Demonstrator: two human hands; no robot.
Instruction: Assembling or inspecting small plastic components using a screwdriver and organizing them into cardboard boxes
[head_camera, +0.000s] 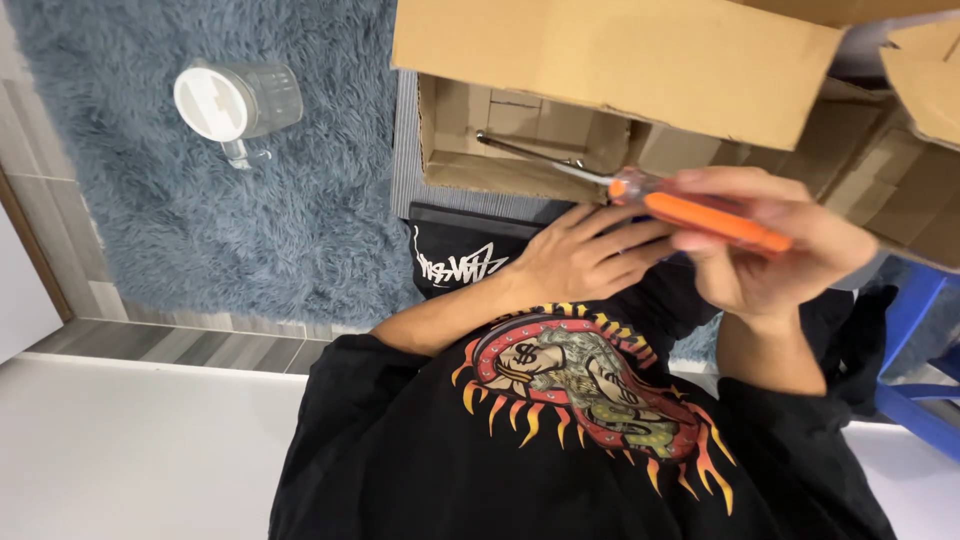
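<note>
Open cardboard box (520, 140) ahead of me, orange-handled screwdriver (700, 212) raised over it.

My right hand (780, 255) has its grip wrapped round the handle — shaft angled into the box — while my left hand (585, 255) lies flat beneath, fingers loose, holding nothing; a clear lidded jug (240, 102) sits apart on the blue rug (250, 220).

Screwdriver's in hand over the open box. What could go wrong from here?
1. The left hand lies right under the screwdriver; a slip could jab its fingers.
2. The metal tip reaches into the open cardboard box and could gouge its wall.
3. The right hand grips the orange handle, which looks motion-blurred, so control of the long shaft may be loose.
</note>
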